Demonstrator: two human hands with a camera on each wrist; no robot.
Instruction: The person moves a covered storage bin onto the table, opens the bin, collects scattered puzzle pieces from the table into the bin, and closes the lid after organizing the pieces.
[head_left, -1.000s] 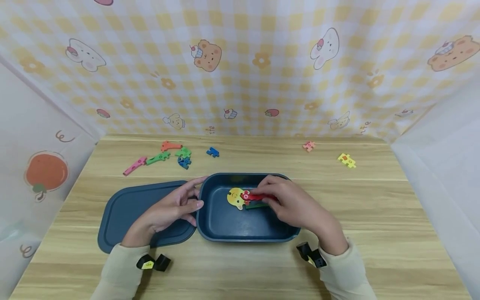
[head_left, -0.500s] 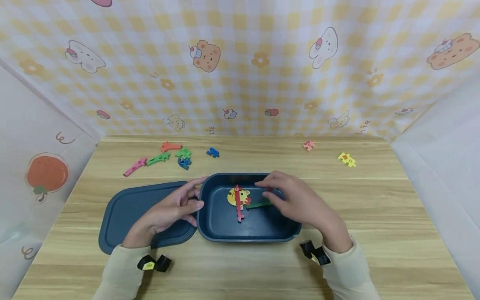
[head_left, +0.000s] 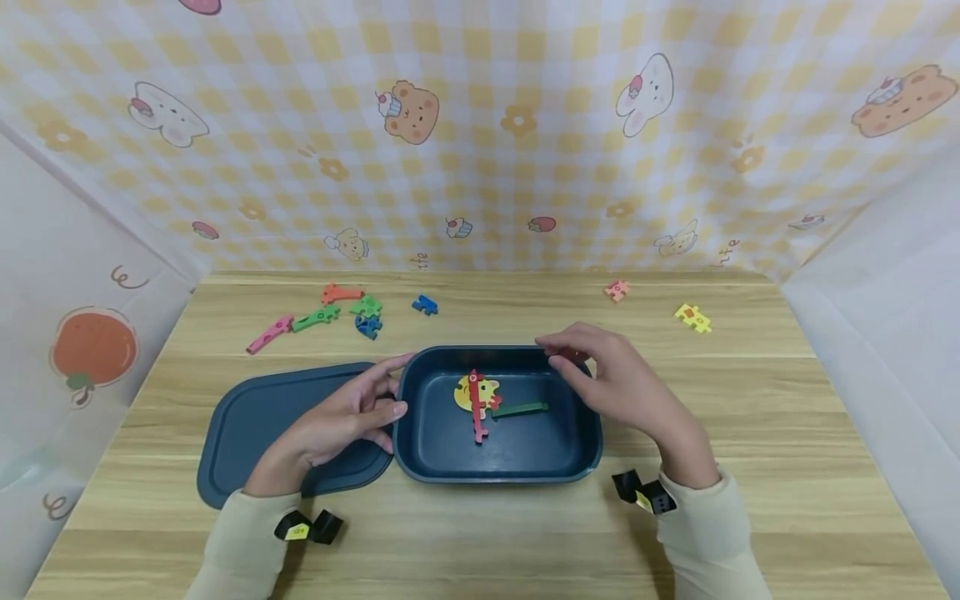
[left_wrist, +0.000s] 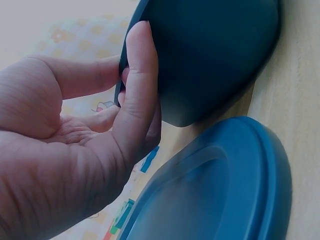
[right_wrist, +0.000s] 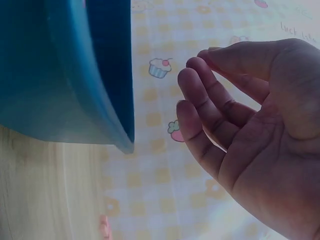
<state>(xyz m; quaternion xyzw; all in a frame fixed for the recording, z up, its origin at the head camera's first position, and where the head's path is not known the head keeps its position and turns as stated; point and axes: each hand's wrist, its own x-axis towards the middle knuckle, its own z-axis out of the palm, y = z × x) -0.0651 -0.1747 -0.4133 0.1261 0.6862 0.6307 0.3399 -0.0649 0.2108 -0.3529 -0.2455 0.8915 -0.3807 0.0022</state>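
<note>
A dark blue rectangular box point(head_left: 442, 462) stands on the table. My left hand point(head_left: 341, 421) grips its left wall, thumb on one side and fingers on the other, as the left wrist view also shows. Inside the box, a long red piece point(head_left: 477, 417) lies across a yellow animal-head puzzle piece point(head_left: 463, 395). A dark green strip point(head_left: 521, 409) lies to their right. My right hand point(head_left: 611, 383) hovers over the box's back right corner, fingers loosely bent and holding nothing; the right wrist view shows it apart from the wall.
Left of the box lies its matching lid point(head_left: 255, 433), partly under my left arm. Behind it are several puzzle pieces, among them a pink one point(head_left: 270, 334), an orange one point(head_left: 343, 292) and a blue one point(head_left: 425, 305). A salmon piece point(head_left: 617, 291) and a yellow piece point(head_left: 693, 318) lie back right.
My right hand has let go of the red piece, which dropped across the yellow one, and has moved back and right to the box's corner. My left hand has stayed put.
</note>
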